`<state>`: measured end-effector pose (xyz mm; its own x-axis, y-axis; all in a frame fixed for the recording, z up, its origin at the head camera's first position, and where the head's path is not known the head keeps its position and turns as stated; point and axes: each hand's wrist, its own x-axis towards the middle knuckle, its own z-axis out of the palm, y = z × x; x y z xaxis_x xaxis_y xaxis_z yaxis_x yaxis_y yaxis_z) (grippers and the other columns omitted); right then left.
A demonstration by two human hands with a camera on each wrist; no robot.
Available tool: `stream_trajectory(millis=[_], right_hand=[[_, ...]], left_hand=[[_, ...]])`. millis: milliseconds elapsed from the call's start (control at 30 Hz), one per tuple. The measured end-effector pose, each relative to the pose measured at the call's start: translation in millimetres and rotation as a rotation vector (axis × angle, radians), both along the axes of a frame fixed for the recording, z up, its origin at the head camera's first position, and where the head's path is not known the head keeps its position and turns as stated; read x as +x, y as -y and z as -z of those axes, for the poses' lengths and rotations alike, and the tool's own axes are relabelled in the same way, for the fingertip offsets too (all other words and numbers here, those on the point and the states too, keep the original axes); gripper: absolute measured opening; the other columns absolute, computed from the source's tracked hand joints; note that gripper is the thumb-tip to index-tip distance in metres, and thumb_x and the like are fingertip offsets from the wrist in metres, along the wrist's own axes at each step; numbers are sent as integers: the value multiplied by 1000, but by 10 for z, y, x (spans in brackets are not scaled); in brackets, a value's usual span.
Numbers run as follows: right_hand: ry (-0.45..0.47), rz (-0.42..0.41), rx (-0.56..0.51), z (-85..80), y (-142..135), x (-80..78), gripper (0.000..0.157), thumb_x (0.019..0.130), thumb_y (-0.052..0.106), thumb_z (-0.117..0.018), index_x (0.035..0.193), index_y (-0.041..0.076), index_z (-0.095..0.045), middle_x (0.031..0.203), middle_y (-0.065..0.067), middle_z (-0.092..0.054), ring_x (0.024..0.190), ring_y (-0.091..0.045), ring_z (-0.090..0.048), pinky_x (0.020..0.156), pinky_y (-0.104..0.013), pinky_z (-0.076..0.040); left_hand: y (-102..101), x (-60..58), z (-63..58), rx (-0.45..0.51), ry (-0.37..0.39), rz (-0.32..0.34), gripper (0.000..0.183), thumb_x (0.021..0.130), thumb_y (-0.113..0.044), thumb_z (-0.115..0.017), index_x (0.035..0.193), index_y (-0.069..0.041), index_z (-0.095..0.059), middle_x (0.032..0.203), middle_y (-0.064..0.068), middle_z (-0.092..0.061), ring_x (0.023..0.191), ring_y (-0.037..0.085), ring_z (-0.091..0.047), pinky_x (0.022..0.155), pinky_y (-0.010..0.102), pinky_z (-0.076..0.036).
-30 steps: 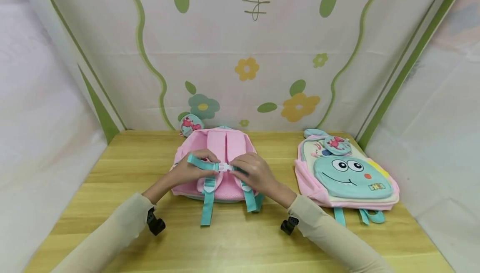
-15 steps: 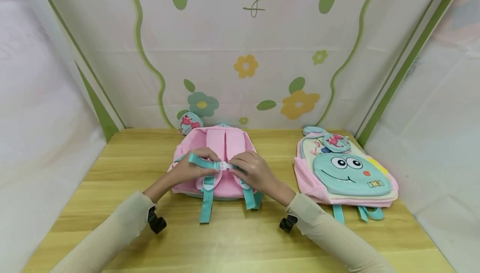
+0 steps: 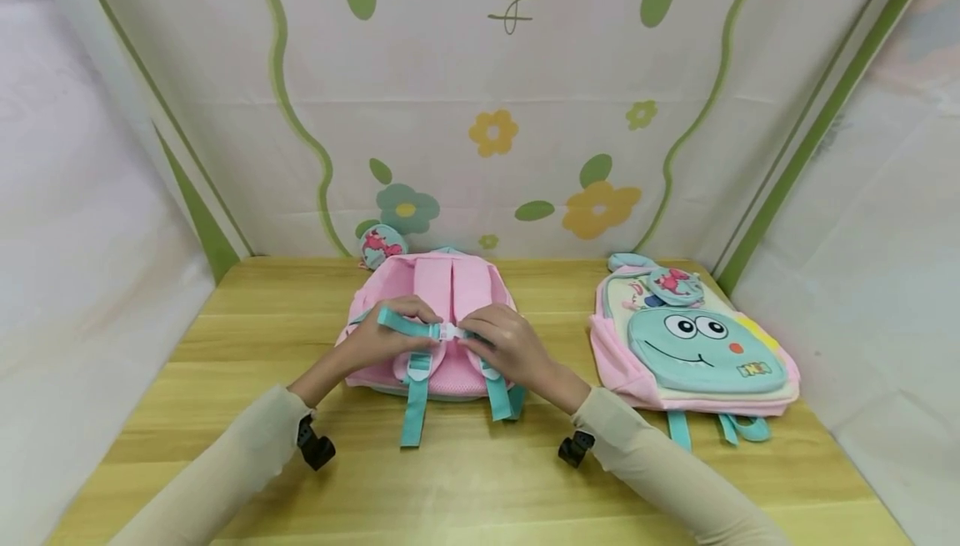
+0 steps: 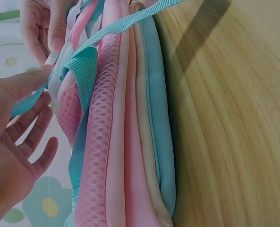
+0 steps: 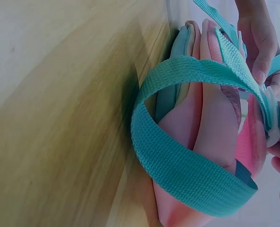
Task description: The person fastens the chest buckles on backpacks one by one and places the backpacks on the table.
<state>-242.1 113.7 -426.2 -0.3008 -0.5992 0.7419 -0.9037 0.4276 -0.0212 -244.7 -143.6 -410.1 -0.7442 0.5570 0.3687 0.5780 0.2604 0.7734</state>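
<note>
A pink backpack (image 3: 393, 283) lies on the table with its back panel and shoulder straps facing up. Across the straps runs a teal chest strap (image 3: 401, 323) with a white plastic side-release buckle (image 3: 447, 332), whose two halves are together. My left hand (image 3: 390, 333) pinches the buckle's left end between thumb and fingers, the loose strap end sticking out above it. From the other side my right hand (image 3: 510, 346) pinches the right end. In the left wrist view, the left thumb and forefinger meet at the strap beside the white adjuster (image 4: 62, 71).
To the right lies a second backpack (image 3: 705, 350), pink with a blue smiling face. Teal webbing ends (image 3: 414, 417) hang from the first backpack onto the wooden table (image 3: 480, 479); one makes a wide loop (image 5: 177, 175) in the right wrist view. A printed fabric wall (image 3: 420, 71) stands behind.
Both hands stay at the buckle with almost no movement. The head view has shifted very slightly.
</note>
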Motion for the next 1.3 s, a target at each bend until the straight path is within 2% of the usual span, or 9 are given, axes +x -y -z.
stream_trajectory(millis=[233, 467, 833, 1300], right_hand=[[15, -7, -11, 24, 13, -7, 26, 78, 10, -88, 100, 4, -77, 99, -4, -77, 95, -18, -71, 89, -29, -58], [17, -1, -6, 26, 6, -9, 25, 78, 11, -88, 100, 4, -77, 98, -4, -77, 95, -18, -71, 89, -29, -57], [12, -3, -3, 16, -2, 4, 24, 78, 9, -88, 99, 4, -77, 97, -4, -76, 94, -18, -71, 89, -29, -57], [57, 13, 1, -2, -3, 31, 23, 79, 7, -86, 100, 4, -77, 99, -4, -76, 96, -19, -70, 90, -31, -58]], left_hand=[[10, -15, -11, -21, -29, -13, 21, 82, -8, -85, 102, -8, -79, 99, 2, -76, 96, 17, -68, 86, 26, -56], [-2, -22, -26, -30, -10, -9, 22, 82, -8, -85, 104, -8, -79, 99, 0, -76, 95, 12, -68, 84, 24, -56], [-23, -32, -32, -33, -7, -2, 23, 82, -10, -85, 104, -7, -80, 99, 4, -77, 94, 20, -70, 82, 24, -56], [-42, -34, -21, -19, -9, 1, 23, 82, -9, -85, 105, -5, -80, 97, 6, -77, 92, 21, -70, 82, 24, -56]])
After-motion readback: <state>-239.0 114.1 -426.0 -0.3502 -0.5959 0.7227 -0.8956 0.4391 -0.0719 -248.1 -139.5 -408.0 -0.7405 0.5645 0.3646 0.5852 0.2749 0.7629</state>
